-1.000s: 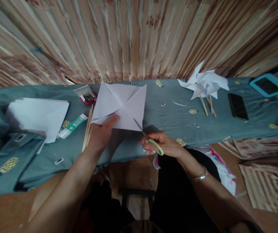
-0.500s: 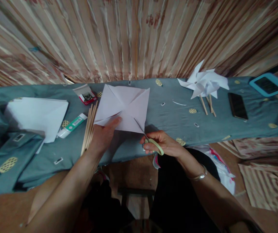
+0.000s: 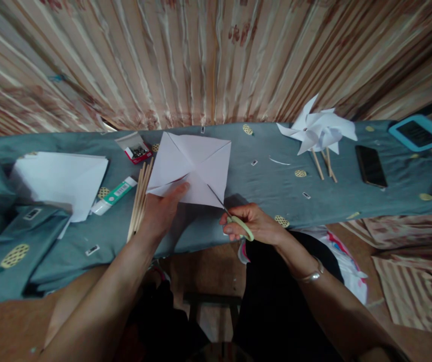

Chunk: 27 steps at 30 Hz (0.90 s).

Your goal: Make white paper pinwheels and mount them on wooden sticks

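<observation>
My left hand point(image 3: 165, 208) grips the near left edge of a white paper square point(image 3: 204, 161), thumb on top and the other fingers underneath. Diagonal lines run from the paper's corners towards its middle, and a slit gapes at the near left corner. In my right hand point(image 3: 251, 221) are scissors point(image 3: 243, 229) with pale green handles. Their blades lie along the diagonal at the near right corner of the paper, pointing towards the middle. Just left of the paper are several thin wooden sticks point(image 3: 140, 196), partly behind my left hand.
On the grey-green cloth point(image 3: 261, 191) lie a paper stack point(image 3: 61, 176), a green-and-white box point(image 3: 113, 196) and a red box of small metal pieces point(image 3: 138, 151). To the right are paper pinwheels point(image 3: 319, 128), a phone point(image 3: 370, 166) and a blue-framed device point(image 3: 418, 133). A curtain point(image 3: 200, 65) hangs behind.
The view has shifted very slightly. The paper's right side sits a little differently around the scissors; both hands keep their hold.
</observation>
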Motion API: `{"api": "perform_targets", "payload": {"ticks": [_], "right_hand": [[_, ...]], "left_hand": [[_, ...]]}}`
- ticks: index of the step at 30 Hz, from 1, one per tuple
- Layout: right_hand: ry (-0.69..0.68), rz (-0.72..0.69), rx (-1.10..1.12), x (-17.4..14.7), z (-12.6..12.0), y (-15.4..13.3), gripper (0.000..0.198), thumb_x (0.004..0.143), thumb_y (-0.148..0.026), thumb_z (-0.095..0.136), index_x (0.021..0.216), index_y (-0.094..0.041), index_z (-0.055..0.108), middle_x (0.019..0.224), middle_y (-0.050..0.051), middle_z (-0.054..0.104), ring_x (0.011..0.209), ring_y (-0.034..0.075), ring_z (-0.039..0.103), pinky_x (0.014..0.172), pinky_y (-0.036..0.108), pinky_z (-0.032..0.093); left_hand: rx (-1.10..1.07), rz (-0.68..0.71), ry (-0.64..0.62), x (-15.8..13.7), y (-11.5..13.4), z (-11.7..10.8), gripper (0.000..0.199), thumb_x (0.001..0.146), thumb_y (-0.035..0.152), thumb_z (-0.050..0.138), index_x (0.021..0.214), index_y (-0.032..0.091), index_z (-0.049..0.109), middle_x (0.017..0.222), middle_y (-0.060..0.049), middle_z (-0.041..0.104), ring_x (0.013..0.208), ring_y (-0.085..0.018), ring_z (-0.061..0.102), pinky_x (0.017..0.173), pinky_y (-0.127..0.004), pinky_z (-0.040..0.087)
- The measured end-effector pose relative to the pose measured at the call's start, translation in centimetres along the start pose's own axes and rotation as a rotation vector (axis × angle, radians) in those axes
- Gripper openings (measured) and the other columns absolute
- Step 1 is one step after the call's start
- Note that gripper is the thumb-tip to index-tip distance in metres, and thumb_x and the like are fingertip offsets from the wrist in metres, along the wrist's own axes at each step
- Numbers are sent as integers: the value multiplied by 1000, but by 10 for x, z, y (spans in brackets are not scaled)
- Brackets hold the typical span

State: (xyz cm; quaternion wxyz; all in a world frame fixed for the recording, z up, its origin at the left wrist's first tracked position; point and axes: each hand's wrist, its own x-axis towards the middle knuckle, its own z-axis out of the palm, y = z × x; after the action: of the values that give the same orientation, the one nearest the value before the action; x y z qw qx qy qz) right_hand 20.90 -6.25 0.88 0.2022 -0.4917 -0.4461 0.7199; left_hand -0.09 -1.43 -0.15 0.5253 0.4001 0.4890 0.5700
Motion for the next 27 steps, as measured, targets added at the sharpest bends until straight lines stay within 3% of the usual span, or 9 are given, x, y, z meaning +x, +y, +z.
{"api": "perform_targets", "payload": {"ticks": [8, 13, 27], "right_hand": [[1, -30, -12, -1, 0, -3, 54, 57, -62, 83, 77, -15, 65, 59, -4, 62, 53, 6, 55, 52, 18, 43], [-4, -36, -8, 0, 0, -1, 56, 57, -65, 82, 77, -15, 66, 60, -4, 62, 55, 7, 56, 54, 19, 44], [8, -24, -7, 1, 1, -1, 52, 54, -60, 86, 72, -15, 66, 57, -5, 61, 52, 6, 55, 52, 18, 45]], "left_hand": [[102, 7, 7, -5, -2, 0, 29, 67, 31, 80, 94, 22, 74, 108, -6, 76, 112, -29, 66, 108, -46, 47], [52, 1, -15, -8, -6, 2, 50, 66, 29, 81, 114, 23, 69, 119, -7, 73, 113, -29, 66, 109, -48, 46], [97, -6, -1, -9, -5, 1, 45, 68, 32, 80, 110, 22, 70, 115, -7, 73, 115, -29, 65, 109, -47, 46]]}}
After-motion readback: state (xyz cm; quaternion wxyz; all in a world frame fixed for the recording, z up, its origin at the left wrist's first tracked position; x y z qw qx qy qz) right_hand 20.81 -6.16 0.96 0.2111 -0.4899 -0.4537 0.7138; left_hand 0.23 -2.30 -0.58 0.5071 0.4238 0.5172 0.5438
